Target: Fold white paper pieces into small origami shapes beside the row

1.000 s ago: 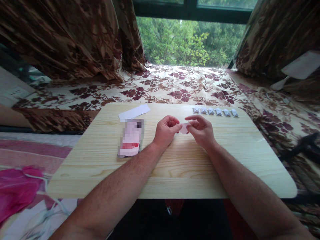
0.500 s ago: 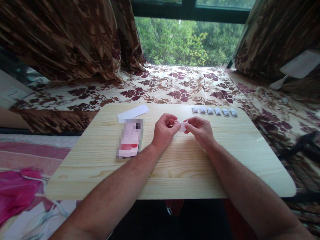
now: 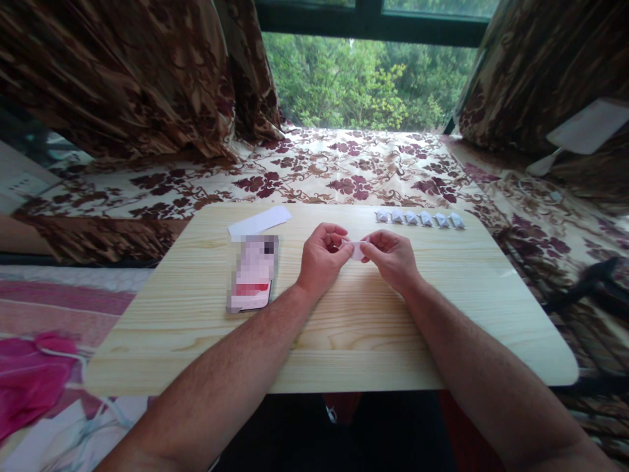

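Observation:
Over the middle of a light wooden table (image 3: 344,341), my left hand (image 3: 320,259) and my right hand (image 3: 392,259) pinch a small white piece of paper (image 3: 356,249) between their fingertips. Both hands have curled fingers and rest just above the tabletop. A row of several small folded white paper pieces (image 3: 419,218) lies at the far right of the table, beyond my right hand.
A phone (image 3: 252,273) lies face up left of my left hand, with a white paper strip (image 3: 259,221) behind it. Floral cloth (image 3: 314,170) and curtains surround the table below a window. Pink fabric (image 3: 29,373) lies at the lower left.
My right hand's fingers have closed in from a looser spread to a tighter pinch on the paper, and the two hands have come slightly closer together.

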Demonstrator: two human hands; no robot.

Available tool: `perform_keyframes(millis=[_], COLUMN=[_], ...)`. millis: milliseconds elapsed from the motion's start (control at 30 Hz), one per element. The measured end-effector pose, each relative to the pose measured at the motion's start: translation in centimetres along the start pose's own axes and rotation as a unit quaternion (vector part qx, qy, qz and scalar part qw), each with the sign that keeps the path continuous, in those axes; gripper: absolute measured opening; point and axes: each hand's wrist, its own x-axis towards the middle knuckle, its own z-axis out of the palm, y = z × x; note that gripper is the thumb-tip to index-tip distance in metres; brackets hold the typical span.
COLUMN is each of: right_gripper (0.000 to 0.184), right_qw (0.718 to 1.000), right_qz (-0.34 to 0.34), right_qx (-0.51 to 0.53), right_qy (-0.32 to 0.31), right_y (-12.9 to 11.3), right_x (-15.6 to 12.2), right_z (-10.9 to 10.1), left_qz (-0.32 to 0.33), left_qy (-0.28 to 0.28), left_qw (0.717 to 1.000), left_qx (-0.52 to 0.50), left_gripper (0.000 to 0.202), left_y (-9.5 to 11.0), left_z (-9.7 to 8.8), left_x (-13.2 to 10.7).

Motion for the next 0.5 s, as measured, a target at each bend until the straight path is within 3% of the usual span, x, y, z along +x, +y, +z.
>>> perform_keyframes(millis=[500], right_gripper=[0.020], right_qw=[1.000], right_qz=[-0.010], right_qx=[0.011], right_qy=[-0.003], right_y=[0.29], right_x=[-0.05], right_z=[-0.14], left_qz=[-0.019], left_qy=[0.003], left_qw=[1.000], left_qx=[-0.014], left_gripper=[0.033], left_y=[0.10], left_z=[0.02], left_x=[-0.05])
